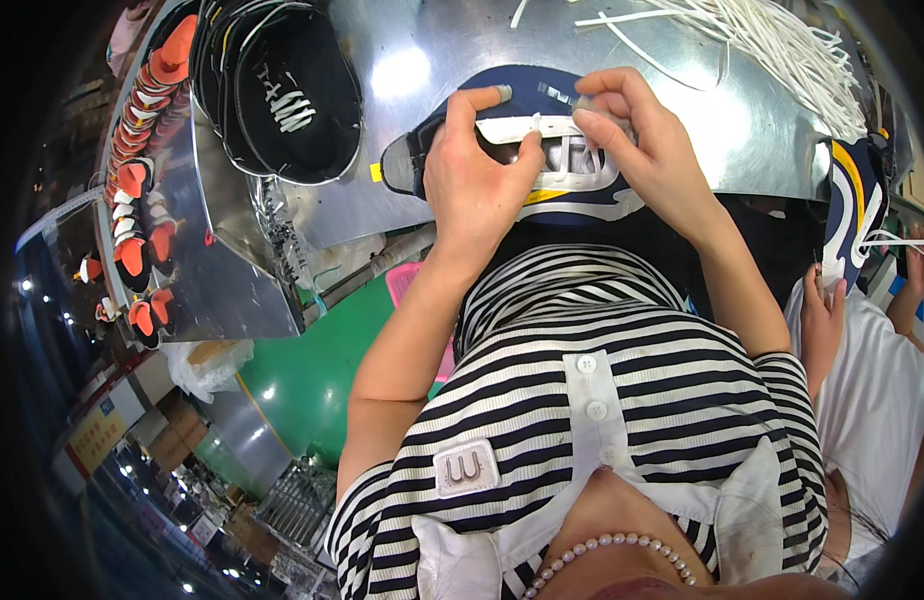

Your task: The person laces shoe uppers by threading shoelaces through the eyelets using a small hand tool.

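Note:
A navy shoe upper [522, 84] with white eyelet strips and a yellow and white side stripe lies at the near edge of the metal table. White shoelace [572, 158] crosses its opening in a few rows. My left hand [477, 175] holds the heel-side part of the upper, its thumb on the white eyelet strip and its index finger on the navy side. Over the other end, my right hand [647, 140] has thumb and index finger pinched together by the eyelet strip. What sits between those fingertips is too small to make out.
On the metal table [422, 30], a heap of white laces [772, 50] lies far right, and nested black shoe uppers [292, 100] stand left. Orange-and-white shoe pieces [142, 130] line a rack farther left. A co-worker's hand [822, 320] holds another navy upper [852, 210] at right.

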`<state>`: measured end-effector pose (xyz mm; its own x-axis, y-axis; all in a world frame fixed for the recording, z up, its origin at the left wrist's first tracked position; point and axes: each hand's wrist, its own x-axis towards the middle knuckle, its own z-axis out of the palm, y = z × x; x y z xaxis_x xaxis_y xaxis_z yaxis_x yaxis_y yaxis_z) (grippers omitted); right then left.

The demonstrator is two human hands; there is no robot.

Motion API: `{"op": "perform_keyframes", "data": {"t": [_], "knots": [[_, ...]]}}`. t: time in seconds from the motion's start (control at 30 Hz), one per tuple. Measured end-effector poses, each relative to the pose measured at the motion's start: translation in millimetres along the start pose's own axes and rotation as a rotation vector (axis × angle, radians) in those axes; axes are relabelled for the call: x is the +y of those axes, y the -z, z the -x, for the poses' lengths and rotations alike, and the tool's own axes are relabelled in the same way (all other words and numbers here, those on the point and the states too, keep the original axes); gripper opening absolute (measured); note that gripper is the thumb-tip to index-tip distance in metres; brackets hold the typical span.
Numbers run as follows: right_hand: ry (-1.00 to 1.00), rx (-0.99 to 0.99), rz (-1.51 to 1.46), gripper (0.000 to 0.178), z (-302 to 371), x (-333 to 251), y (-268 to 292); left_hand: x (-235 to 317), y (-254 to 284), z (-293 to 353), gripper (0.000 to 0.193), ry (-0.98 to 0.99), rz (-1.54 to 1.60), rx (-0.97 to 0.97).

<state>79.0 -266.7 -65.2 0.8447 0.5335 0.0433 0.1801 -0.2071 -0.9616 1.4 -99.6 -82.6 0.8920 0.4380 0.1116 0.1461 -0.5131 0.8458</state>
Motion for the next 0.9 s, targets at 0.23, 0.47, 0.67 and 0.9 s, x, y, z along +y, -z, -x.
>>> {"op": "perform_keyframes", "data": {"t": [0.23,0.47,0.67,0.9], "knots": [[0.1,-0.113,0.3,0.014,10.0,0.2,3.2,-2.4,0.6,2.1,0.045,0.003,0.102,-0.001],[0.185,-0.001,0.645,0.017,7.5,5.5,-26.1,16.6,0.5,12.1,0.038,-0.088,0.029,-0.114],[0.171,-0.054,0.709,0.02,7.4,-3.8,-9.0,15.9,7.0,2.1,0.036,0.078,0.252,-0.154],[0.147,0.071,0.335,0.016,19.3,7.7,26.4,15.3,5.7,-7.1,0.046,0.142,0.346,-0.189]]}}
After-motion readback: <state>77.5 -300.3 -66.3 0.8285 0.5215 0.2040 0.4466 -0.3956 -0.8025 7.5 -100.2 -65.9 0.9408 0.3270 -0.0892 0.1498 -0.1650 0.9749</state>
